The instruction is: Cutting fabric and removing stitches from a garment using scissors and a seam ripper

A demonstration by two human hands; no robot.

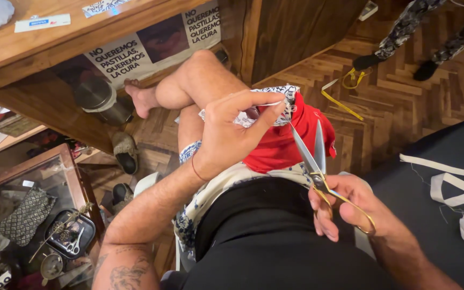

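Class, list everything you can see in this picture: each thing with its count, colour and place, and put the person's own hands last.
Scissors: one, silver blades, gold handles, blades open, in the right hand.
Patterned cloth: one, white and blue, pinched by the left hand.
Red fabric: one, on the lap under the patterned cloth.
Measuring tape: one, yellow, on the wooden floor.
White strips: several, on the dark surface at right.
Sandals: two, grey, on the floor at left.
Metal can: one, grey, under the wooden table.
Black tray: one, holding small scissors, lower left.
Left hand: raised, gripping cloth.
Right hand: holding scissors.
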